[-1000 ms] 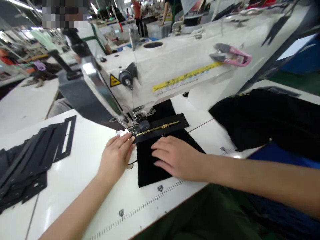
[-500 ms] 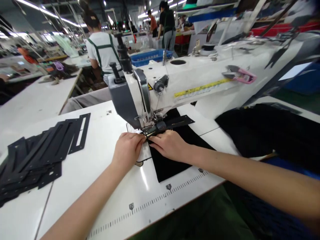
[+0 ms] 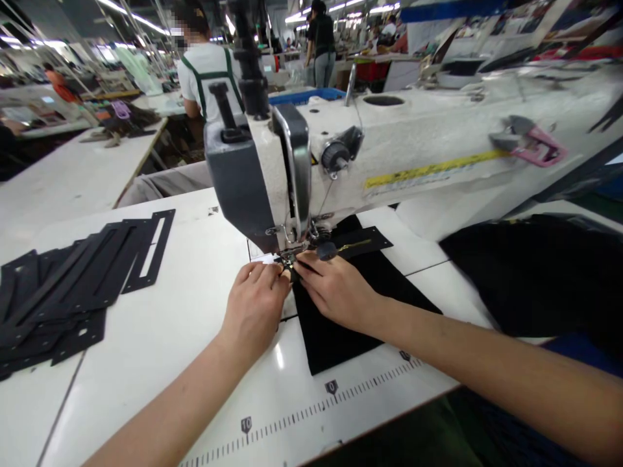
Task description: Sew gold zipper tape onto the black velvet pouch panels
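My left hand (image 3: 257,301) is closed, fingertips pinched at the zipper's end just in front of the presser foot (image 3: 291,254). Close on its right, my right hand (image 3: 338,292) has its fingers drawn together at the same spot, on the zipper; the fingertips are partly hidden. The zipper (image 3: 355,245), with gold teeth, shows through the slot of a black slotted strip (image 3: 377,238) that passes under the sewing machine head (image 3: 243,188). Beneath my right hand lies a black fabric panel (image 3: 324,344), flat on the white table (image 3: 195,350).
Several black slotted strips (image 3: 97,266) lie overlapped at the left. Pink-handled snips (image 3: 540,146) rest on the machine arm (image 3: 438,136). Dark cloth (image 3: 540,272) is heaped at the right. A printed ruler (image 3: 292,415) runs along the front edge. A person (image 3: 211,78) stands beyond the table.
The view has moved closer to the machine. Both hands stay at the presser foot; the gold teeth between them are now mostly covered by my fingers.
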`<state>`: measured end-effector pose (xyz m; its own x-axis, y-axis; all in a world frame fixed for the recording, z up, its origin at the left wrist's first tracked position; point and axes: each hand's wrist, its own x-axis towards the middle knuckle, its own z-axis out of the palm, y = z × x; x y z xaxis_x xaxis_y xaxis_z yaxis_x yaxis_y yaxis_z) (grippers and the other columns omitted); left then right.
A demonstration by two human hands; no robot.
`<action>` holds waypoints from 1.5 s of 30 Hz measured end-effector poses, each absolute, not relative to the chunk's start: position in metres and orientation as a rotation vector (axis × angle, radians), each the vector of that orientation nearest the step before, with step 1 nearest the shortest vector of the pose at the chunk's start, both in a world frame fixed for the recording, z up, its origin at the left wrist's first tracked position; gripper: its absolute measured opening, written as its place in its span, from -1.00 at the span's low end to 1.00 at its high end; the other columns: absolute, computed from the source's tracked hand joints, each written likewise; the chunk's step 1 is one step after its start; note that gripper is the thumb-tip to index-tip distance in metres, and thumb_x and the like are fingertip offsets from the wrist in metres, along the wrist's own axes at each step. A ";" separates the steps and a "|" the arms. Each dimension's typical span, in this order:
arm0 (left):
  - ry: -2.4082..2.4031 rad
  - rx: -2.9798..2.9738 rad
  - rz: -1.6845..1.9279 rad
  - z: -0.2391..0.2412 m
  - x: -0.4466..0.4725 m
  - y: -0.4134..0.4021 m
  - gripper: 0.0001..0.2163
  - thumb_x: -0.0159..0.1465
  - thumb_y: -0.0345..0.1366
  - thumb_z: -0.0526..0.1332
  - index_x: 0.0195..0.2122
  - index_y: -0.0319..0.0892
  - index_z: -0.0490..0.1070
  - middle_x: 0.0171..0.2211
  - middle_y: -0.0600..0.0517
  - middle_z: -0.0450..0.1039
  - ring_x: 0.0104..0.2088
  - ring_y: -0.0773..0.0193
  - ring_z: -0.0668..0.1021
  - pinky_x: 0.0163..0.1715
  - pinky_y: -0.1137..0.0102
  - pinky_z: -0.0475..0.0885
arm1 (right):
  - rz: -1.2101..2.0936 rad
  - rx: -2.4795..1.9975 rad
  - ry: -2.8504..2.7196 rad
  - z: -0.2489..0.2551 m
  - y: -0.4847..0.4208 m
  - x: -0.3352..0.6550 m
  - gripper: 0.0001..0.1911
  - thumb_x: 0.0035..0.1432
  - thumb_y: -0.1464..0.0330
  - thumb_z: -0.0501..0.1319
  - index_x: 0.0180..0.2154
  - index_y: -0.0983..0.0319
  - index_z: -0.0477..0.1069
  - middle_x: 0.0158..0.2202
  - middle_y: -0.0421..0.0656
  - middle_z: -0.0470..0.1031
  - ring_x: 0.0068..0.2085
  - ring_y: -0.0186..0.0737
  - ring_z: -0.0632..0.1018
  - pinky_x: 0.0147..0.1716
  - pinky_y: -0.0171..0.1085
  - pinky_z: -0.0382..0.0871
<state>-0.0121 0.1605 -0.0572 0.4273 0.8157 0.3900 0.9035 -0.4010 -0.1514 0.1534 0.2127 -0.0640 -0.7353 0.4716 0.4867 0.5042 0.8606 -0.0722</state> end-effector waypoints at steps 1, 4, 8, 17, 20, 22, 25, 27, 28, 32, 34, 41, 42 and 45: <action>-1.491 -2.336 -0.360 -0.058 -0.011 0.160 -0.87 0.20 -0.47 0.07 -0.31 -0.26 0.40 -0.28 -0.11 0.44 -0.25 0.10 0.47 -0.22 0.21 0.35 | -0.032 -0.703 -2.523 -0.067 0.214 0.153 -0.73 0.19 0.50 -0.01 -0.14 0.40 0.38 -0.11 0.04 0.41 -0.07 -0.09 0.39 -0.05 -0.14 0.25; -1.511 -2.303 -0.377 -0.059 -0.009 0.158 -0.85 0.22 -0.46 0.07 -0.25 -0.26 0.40 -0.24 -0.12 0.44 -0.26 0.10 0.47 -0.25 0.22 0.36 | 0.048 -0.680 -2.517 -0.073 0.217 0.155 -0.72 0.19 0.49 -0.02 -0.12 0.42 0.37 -0.10 0.03 0.42 -0.06 -0.10 0.40 -0.03 -0.14 0.28; -1.465 -2.259 -0.370 -0.060 -0.007 0.159 -0.85 0.21 -0.47 0.08 -0.26 -0.28 0.41 -0.25 -0.12 0.46 -0.27 0.10 0.47 -0.27 0.23 0.35 | 0.046 -0.654 -2.531 -0.071 0.220 0.156 -0.72 0.16 0.50 0.00 -0.13 0.46 0.37 -0.10 0.05 0.41 -0.07 -0.08 0.40 -0.03 -0.15 0.29; -1.387 -2.239 -0.327 -0.058 -0.007 0.163 -0.83 0.22 -0.48 0.05 -0.27 -0.27 0.42 -0.29 -0.10 0.46 -0.29 0.11 0.48 -0.26 0.24 0.35 | 0.022 -0.654 -2.550 -0.069 0.221 0.154 -0.74 0.14 0.50 0.02 -0.18 0.46 0.39 -0.13 0.07 0.41 -0.10 -0.08 0.39 -0.04 -0.15 0.28; -1.390 -2.254 -0.349 -0.057 -0.009 0.166 -0.84 0.23 -0.45 0.05 -0.28 -0.26 0.42 -0.30 -0.09 0.47 -0.29 0.12 0.48 -0.25 0.24 0.35 | -0.002 -0.666 -2.546 -0.068 0.223 0.153 -0.75 0.14 0.49 0.03 -0.19 0.45 0.40 -0.16 0.06 0.42 -0.14 -0.09 0.40 -0.06 -0.16 0.29; -1.399 -2.267 -0.384 -0.057 -0.010 0.168 -0.85 0.24 -0.44 0.05 -0.32 -0.25 0.42 -0.32 -0.08 0.48 -0.30 0.12 0.49 -0.26 0.24 0.35 | -0.002 -0.673 -2.558 -0.067 0.224 0.152 -0.76 0.13 0.49 0.05 -0.21 0.44 0.41 -0.17 0.06 0.42 -0.15 -0.09 0.40 -0.07 -0.16 0.29; -1.424 -2.274 -0.458 -0.058 -0.011 0.170 -0.85 0.25 -0.42 0.05 -0.37 -0.25 0.40 -0.33 -0.08 0.49 -0.32 0.14 0.50 -0.27 0.25 0.36 | -0.003 -0.695 -2.559 -0.066 0.224 0.151 -0.77 0.12 0.49 0.05 -0.21 0.44 0.41 -0.18 0.05 0.42 -0.16 -0.09 0.40 -0.09 -0.17 0.29; -1.437 -2.279 -0.498 -0.059 -0.012 0.169 -0.85 0.26 -0.41 0.05 -0.37 -0.25 0.39 -0.31 -0.08 0.49 -0.32 0.16 0.50 -0.26 0.25 0.36 | -0.005 -0.696 -2.546 -0.066 0.224 0.151 -0.76 0.13 0.49 0.04 -0.20 0.44 0.40 -0.17 0.04 0.42 -0.15 -0.10 0.40 -0.09 -0.18 0.29; -1.439 -2.282 -0.511 -0.059 -0.012 0.169 -0.86 0.26 -0.41 0.06 -0.37 -0.25 0.39 -0.30 -0.08 0.50 -0.31 0.17 0.51 -0.25 0.26 0.36 | -0.003 -0.691 -2.534 -0.067 0.223 0.151 -0.76 0.13 0.49 0.04 -0.19 0.44 0.40 -0.17 0.05 0.42 -0.14 -0.10 0.40 -0.08 -0.19 0.28; -1.447 -2.282 -0.516 -0.060 -0.013 0.167 -0.88 0.25 -0.42 0.08 -0.34 -0.25 0.40 -0.28 -0.06 0.50 -0.27 0.17 0.51 -0.23 0.26 0.36 | 0.032 -0.683 -2.507 -0.069 0.222 0.152 -0.74 0.15 0.49 0.04 -0.16 0.45 0.38 -0.14 0.05 0.42 -0.10 -0.12 0.39 -0.06 -0.21 0.26; -1.443 -2.296 -0.478 -0.059 -0.013 0.167 -0.89 0.24 -0.44 0.09 -0.33 -0.25 0.40 -0.28 -0.06 0.50 -0.26 0.16 0.52 -0.22 0.26 0.35 | 0.022 -0.691 -2.539 -0.068 0.223 0.152 -0.75 0.14 0.50 0.04 -0.16 0.44 0.39 -0.14 0.05 0.42 -0.13 -0.11 0.40 -0.10 -0.20 0.28; -1.374 -2.307 -0.494 -0.059 -0.017 0.176 -0.88 0.24 -0.41 0.11 -0.38 -0.25 0.41 -0.32 -0.05 0.52 -0.29 0.17 0.53 -0.20 0.26 0.36 | -0.039 -0.724 -2.635 -0.065 0.228 0.151 -0.78 0.14 0.46 0.06 -0.21 0.41 0.40 -0.19 0.03 0.43 -0.23 -0.09 0.40 -0.26 -0.17 0.28; -1.370 -2.313 -0.494 -0.059 -0.017 0.176 -0.88 0.24 -0.41 0.11 -0.39 -0.25 0.42 -0.31 -0.05 0.52 -0.29 0.17 0.53 -0.20 0.26 0.36 | -0.040 -0.722 -2.635 -0.065 0.228 0.151 -0.78 0.14 0.47 0.06 -0.21 0.41 0.40 -0.20 0.03 0.43 -0.23 -0.08 0.40 -0.26 -0.17 0.27; -1.378 -2.317 -0.487 -0.059 -0.017 0.177 -0.87 0.24 -0.41 0.10 -0.39 -0.24 0.42 -0.32 -0.06 0.52 -0.31 0.17 0.52 -0.22 0.26 0.37 | -0.041 -0.718 -2.625 -0.065 0.228 0.150 -0.78 0.15 0.48 0.04 -0.21 0.40 0.40 -0.20 0.02 0.43 -0.22 -0.08 0.40 -0.26 -0.18 0.26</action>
